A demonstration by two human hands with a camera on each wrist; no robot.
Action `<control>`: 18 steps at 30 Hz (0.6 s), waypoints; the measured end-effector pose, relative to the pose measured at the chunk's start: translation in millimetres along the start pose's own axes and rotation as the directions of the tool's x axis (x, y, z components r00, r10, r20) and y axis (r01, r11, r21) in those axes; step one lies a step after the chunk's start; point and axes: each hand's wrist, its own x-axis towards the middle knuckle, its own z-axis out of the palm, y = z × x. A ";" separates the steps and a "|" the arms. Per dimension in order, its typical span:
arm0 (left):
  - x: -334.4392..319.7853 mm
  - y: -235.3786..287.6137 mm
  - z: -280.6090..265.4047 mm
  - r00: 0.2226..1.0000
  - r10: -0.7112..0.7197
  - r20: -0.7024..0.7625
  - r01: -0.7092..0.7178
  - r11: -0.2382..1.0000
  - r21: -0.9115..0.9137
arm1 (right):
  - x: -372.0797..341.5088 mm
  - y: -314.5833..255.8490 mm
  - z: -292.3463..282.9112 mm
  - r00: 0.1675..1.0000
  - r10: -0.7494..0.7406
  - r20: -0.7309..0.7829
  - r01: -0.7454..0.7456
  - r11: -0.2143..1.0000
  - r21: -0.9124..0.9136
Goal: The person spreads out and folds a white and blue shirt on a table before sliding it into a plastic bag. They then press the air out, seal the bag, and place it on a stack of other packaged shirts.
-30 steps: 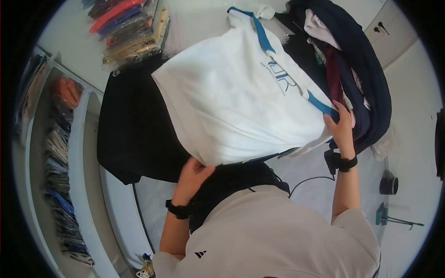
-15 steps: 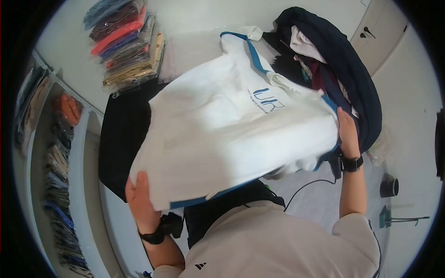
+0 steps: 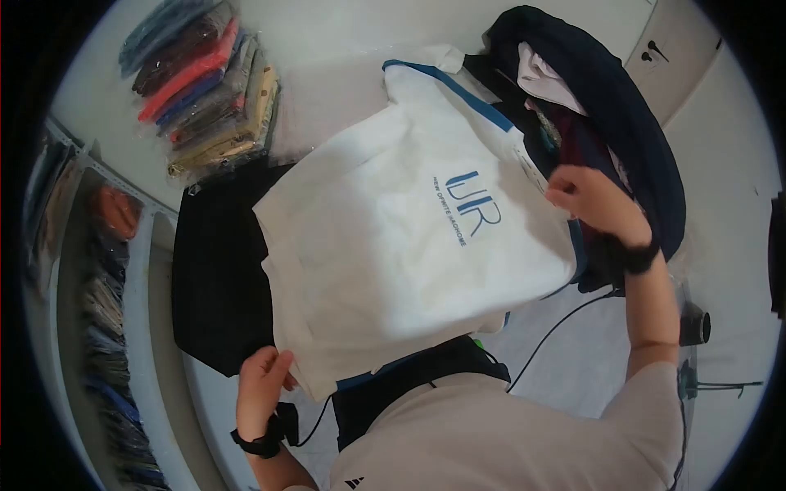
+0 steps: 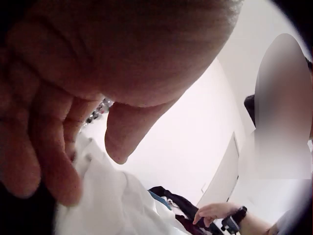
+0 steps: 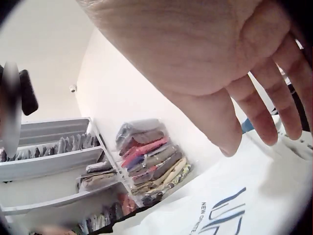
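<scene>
A white top [image 3: 360, 245] with blue trim and blue lettering lies spread over a black-covered surface, its near edge hanging toward the person. At its lower left corner is the left hand [image 3: 264, 380], fingertips touching the pale hem. In the left wrist view, the thumb [image 4: 127, 129] stands apart from the fingers, with white cloth beside them. The right hand [image 3: 602, 200] is over the top's right edge, by the blue trim. Its fingers [image 5: 261, 115] are spread and loosely bent in the right wrist view, with nothing held.
Folded garments in clear bags [image 3: 209, 90] are stacked at the back left, beside flat clear plastic sheets [image 3: 319, 102]. A dark navy heap of clothing [image 3: 630, 106] stands at the back right. Shelves [image 3: 155, 311] with packed garments run along the left. A cable [image 3: 540, 340] hangs near the person.
The left hand moved left and toward the person along the hem, spreading the top leftward. The right hand has come off the right edge and risen over it. The lettering now faces up more fully.
</scene>
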 end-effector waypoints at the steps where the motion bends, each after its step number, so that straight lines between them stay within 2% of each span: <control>1: 2.1 9.1 -5.0 0.993 0.044 -0.110 -0.035 0.996 0.081 | 20.7 -5.5 -4.3 0.991 0.094 0.096 -0.097 0.995 0.020; 2: 4.4 20.6 -10.3 0.972 0.096 -0.215 -0.061 0.985 0.163 | 38.3 -14.2 -8.8 0.984 0.116 0.134 -0.125 0.990 0.060; 3: 8.4 40.2 -17.4 0.959 0.125 -0.255 -0.080 0.980 0.181 | 65.4 3.9 -5.2 0.990 0.029 0.135 -0.036 0.998 0.054; 5: 28.4 62.7 -36.4 0.930 0.286 -0.232 -0.228 0.941 0.248 | 100.3 -9.1 -8.4 0.974 0.163 0.155 -0.168 0.986 0.021; 8: 73.6 105.3 -58.2 0.926 0.342 -0.159 -0.264 0.889 0.374 | 151.8 1.4 -1.6 0.957 0.187 0.223 -0.217 0.970 0.114; 9: 96.4 105.4 -68.0 0.917 0.364 -0.162 -0.266 0.862 0.432 | 159.4 -2.2 3.5 0.972 0.168 0.165 -0.198 0.962 0.189; 11: 142.7 92.7 -81.7 0.911 0.372 -0.178 -0.242 0.831 0.501 | 187.7 5.3 15.6 0.996 0.092 0.021 -0.093 0.990 0.103; 13: 170.9 92.9 -78.6 0.956 0.261 -0.133 -0.166 0.857 0.489 | 196.3 4.0 22.3 0.999 0.045 -0.020 -0.042 0.989 0.139; 14: 190.8 84.2 -81.2 0.967 0.248 -0.052 -0.204 0.884 0.421 | 202.4 7.4 27.8 0.997 0.044 -0.063 -0.030 0.976 0.215; 15: 194.7 90.5 -71.9 0.986 0.158 -0.057 -0.125 0.917 0.378 | 210.0 11.4 31.9 0.993 0.049 -0.108 -0.016 0.957 0.289; 17: 219.1 78.0 -71.9 0.975 0.223 0.001 -0.207 0.904 0.375 | 225.4 21.7 37.7 0.988 0.066 -0.139 -0.018 0.948 0.317; 18: 223.0 79.0 -74.1 0.975 0.221 -0.002 -0.204 0.906 0.372 | 231.5 25.2 38.8 0.981 0.089 -0.171 -0.029 0.945 0.326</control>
